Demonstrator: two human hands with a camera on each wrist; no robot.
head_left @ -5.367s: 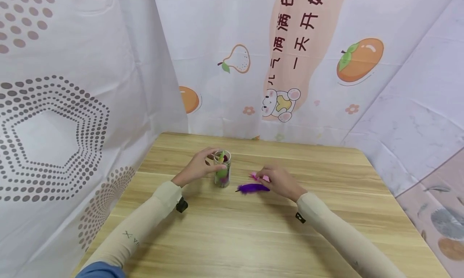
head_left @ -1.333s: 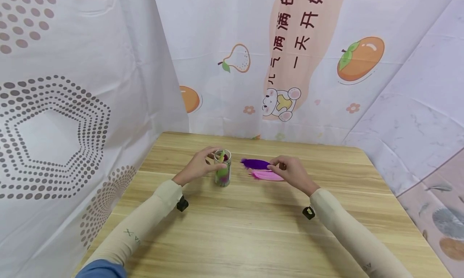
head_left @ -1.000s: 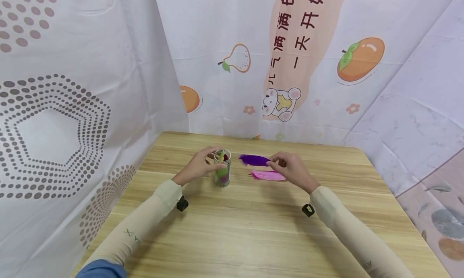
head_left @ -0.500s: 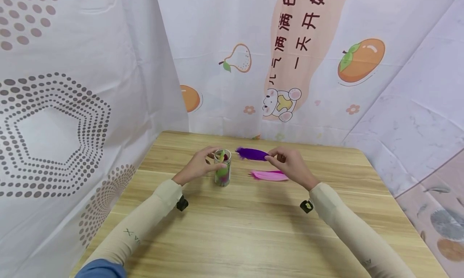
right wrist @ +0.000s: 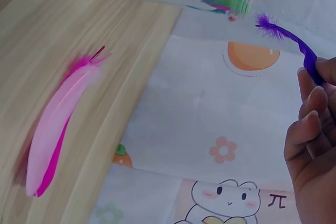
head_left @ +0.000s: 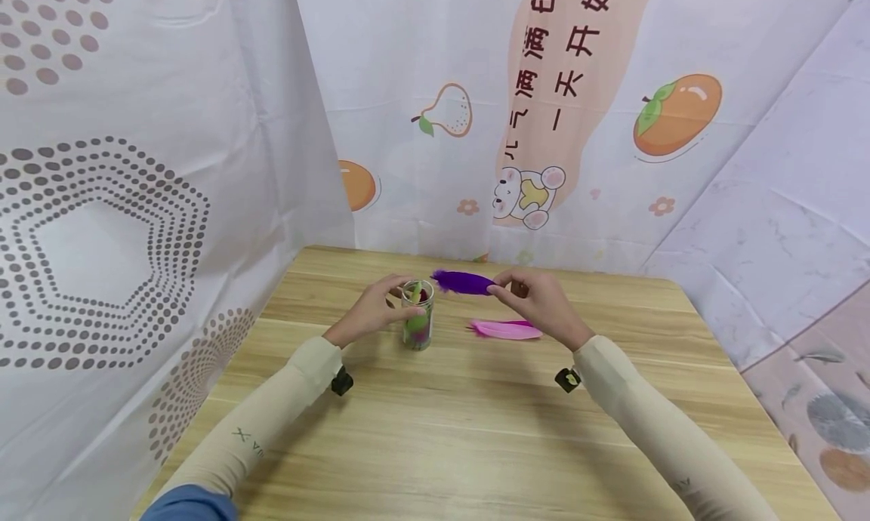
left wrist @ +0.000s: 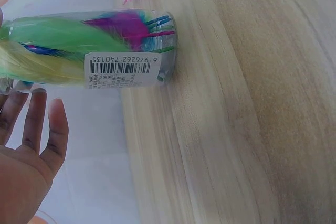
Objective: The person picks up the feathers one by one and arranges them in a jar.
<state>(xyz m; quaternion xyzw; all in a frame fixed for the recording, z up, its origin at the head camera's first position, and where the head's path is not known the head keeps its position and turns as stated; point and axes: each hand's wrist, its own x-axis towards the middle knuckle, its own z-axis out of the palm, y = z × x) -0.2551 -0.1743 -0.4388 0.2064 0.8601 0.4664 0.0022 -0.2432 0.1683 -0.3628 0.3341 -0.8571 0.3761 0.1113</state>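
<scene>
My left hand (head_left: 370, 309) holds a clear glass jar (head_left: 418, 334) near its rim, thumb on one side and fingers on the other. The jar stands upright on the table. Green, yellow, magenta and blue feathers fill it, and the left wrist view shows a barcode label (left wrist: 123, 69) on its side. Between thumb and fingertips, my right hand (head_left: 542, 303) pinches a purple feather (head_left: 464, 282) by its broad end. Its fluffy quill end points left, a little above and right of the jar's mouth. A light pink feather (right wrist: 58, 114) lies on a magenta feather (right wrist: 54, 169) below my right hand.
The wooden table (head_left: 421, 445) reaches back to a printed white curtain (head_left: 401, 53). Another patterned curtain (head_left: 115, 242) hangs along the left side. A small black wrist camera (head_left: 568, 379) sits under my right wrist, another under the left (head_left: 342, 382).
Earlier my right hand was down at the feathers on the table. It has since raised the purple feather and carried it left toward the jar's mouth. The left hand has kept its place on the jar.
</scene>
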